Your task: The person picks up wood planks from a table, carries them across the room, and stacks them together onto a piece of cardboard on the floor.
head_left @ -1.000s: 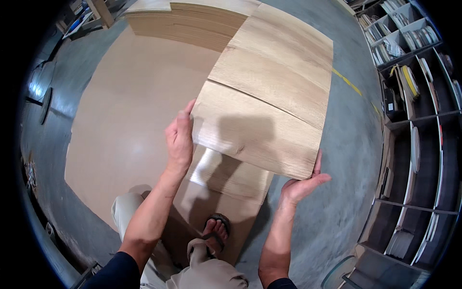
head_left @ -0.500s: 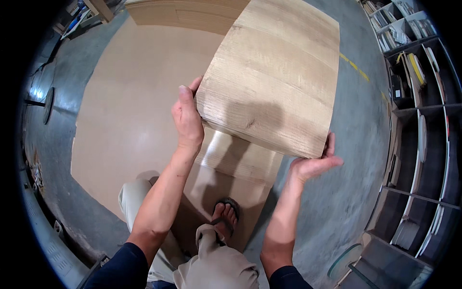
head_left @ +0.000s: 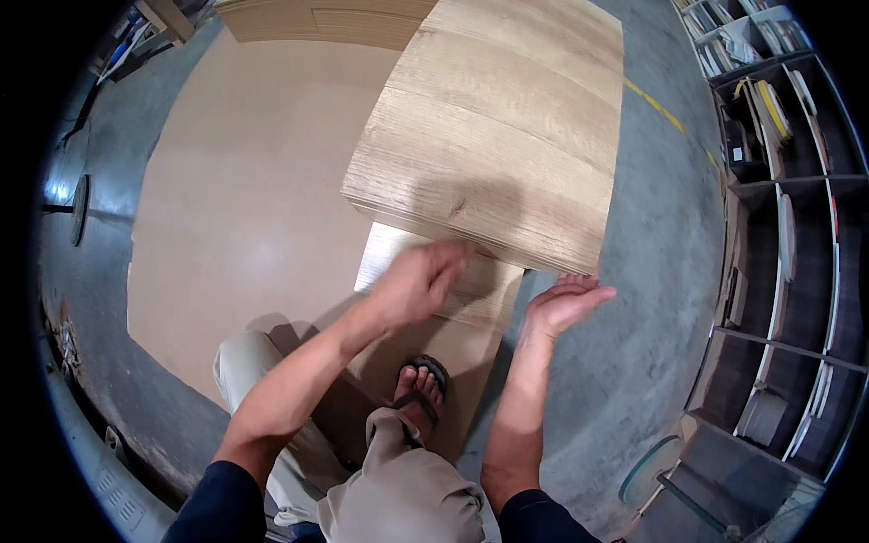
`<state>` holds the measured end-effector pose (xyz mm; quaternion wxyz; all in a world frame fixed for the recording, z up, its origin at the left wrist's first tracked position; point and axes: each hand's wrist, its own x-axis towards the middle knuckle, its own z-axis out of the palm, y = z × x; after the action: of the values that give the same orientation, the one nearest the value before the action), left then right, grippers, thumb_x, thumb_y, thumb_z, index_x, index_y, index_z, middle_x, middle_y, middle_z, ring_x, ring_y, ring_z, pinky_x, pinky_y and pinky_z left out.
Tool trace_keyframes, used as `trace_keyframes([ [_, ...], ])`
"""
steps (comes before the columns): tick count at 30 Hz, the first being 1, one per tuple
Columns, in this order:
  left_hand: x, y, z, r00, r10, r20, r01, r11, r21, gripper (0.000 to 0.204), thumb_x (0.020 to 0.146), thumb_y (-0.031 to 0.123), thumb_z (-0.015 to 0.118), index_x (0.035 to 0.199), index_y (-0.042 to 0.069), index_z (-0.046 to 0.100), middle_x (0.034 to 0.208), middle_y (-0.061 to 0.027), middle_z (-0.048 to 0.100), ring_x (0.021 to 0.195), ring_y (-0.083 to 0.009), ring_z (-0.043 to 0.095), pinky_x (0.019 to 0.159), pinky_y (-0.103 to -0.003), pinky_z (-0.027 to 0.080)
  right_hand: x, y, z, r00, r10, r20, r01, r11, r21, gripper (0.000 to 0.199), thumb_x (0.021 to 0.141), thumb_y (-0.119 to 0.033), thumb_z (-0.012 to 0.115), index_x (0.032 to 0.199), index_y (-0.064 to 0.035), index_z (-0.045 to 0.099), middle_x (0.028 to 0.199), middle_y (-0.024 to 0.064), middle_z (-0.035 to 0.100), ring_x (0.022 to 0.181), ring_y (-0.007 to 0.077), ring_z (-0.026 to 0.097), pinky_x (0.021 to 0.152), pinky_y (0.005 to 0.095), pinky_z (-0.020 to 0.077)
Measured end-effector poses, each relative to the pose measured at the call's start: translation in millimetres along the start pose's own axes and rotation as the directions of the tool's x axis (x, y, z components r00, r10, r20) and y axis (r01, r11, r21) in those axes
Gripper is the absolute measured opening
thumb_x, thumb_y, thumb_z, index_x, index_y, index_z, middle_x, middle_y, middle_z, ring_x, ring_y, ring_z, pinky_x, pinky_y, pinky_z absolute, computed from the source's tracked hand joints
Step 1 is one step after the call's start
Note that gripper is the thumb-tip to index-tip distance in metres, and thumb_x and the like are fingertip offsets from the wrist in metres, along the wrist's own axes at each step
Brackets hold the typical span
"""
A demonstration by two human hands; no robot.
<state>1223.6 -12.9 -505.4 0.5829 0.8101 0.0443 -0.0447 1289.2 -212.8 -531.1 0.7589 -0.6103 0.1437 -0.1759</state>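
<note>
A stack of wood-grain boards (head_left: 489, 118) fills the upper middle, its layered near edge facing me. Just below that edge, in front of the boards, is my left hand (head_left: 421, 279), its fingers loosely bent and smeared by motion. Whether it touches the stack I cannot tell. At the stack's near right corner my right hand (head_left: 566, 306) is open, palm up, fingers stretched out against the corner and thumb pointing right. Under the stack's near side, another wood-grain board (head_left: 489, 303) shows, partly covered by the left hand and its shadow.
Brown cardboard (head_left: 244, 172) covers the floor left of the boards, with a cardboard stack (head_left: 326, 23) at its far end. My sandalled foot (head_left: 421, 389) stands close by. Dark shelving (head_left: 797, 271) with upright strips lines the right side, beyond grey floor (head_left: 661, 190).
My left hand has left the stack's left side and moved right and down to its near edge. The stack shows slightly lower and further left. My right hand stays at the corner.
</note>
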Motion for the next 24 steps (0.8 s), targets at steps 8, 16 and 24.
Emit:
trace_keyframes([
  [8,0,-13,8,0.933,0.127,0.336,-0.174,0.978,0.112,0.020,0.089,0.014,0.054,0.101,0.002,0.065,0.089,-0.0212,0.064,0.086,-0.0404,0.061,0.074,-0.042,0.051,-10,30,-48,0.978,0.195,-0.076,-0.198,0.980,-0.037,0.075,0.097,-0.059,0.030,0.130,0.0061,0.046,0.130,0.0167,0.052,0.123,0.0261,0.048,0.105,0.0369,0.0338],
  [16,-8,-65,20,0.992,0.048,-0.114,-0.029,0.986,0.161,0.022,0.083,0.015,0.061,0.101,0.005,0.068,0.089,-0.0186,0.066,0.082,-0.0372,0.063,0.073,-0.041,0.051,-23,56,-59,0.980,0.182,0.075,-0.147,0.930,-0.336,0.036,0.091,-0.009,0.062,0.122,0.0063,0.054,0.115,0.0151,0.062,0.103,0.0190,0.060,0.089,0.0288,0.0485],
  [24,-6,-86,-53,0.863,0.030,-0.504,0.083,0.976,0.200,0.038,0.077,0.021,0.077,0.102,-0.002,0.059,0.086,-0.0166,0.067,0.074,-0.0248,0.061,0.069,-0.032,0.049,22,64,-65,0.905,-0.035,0.425,0.311,0.734,-0.603,0.019,0.078,-0.018,0.074,0.087,-0.0018,0.069,0.076,0.0123,0.069,0.065,0.0217,0.064,0.066,0.0299,0.0499],
])
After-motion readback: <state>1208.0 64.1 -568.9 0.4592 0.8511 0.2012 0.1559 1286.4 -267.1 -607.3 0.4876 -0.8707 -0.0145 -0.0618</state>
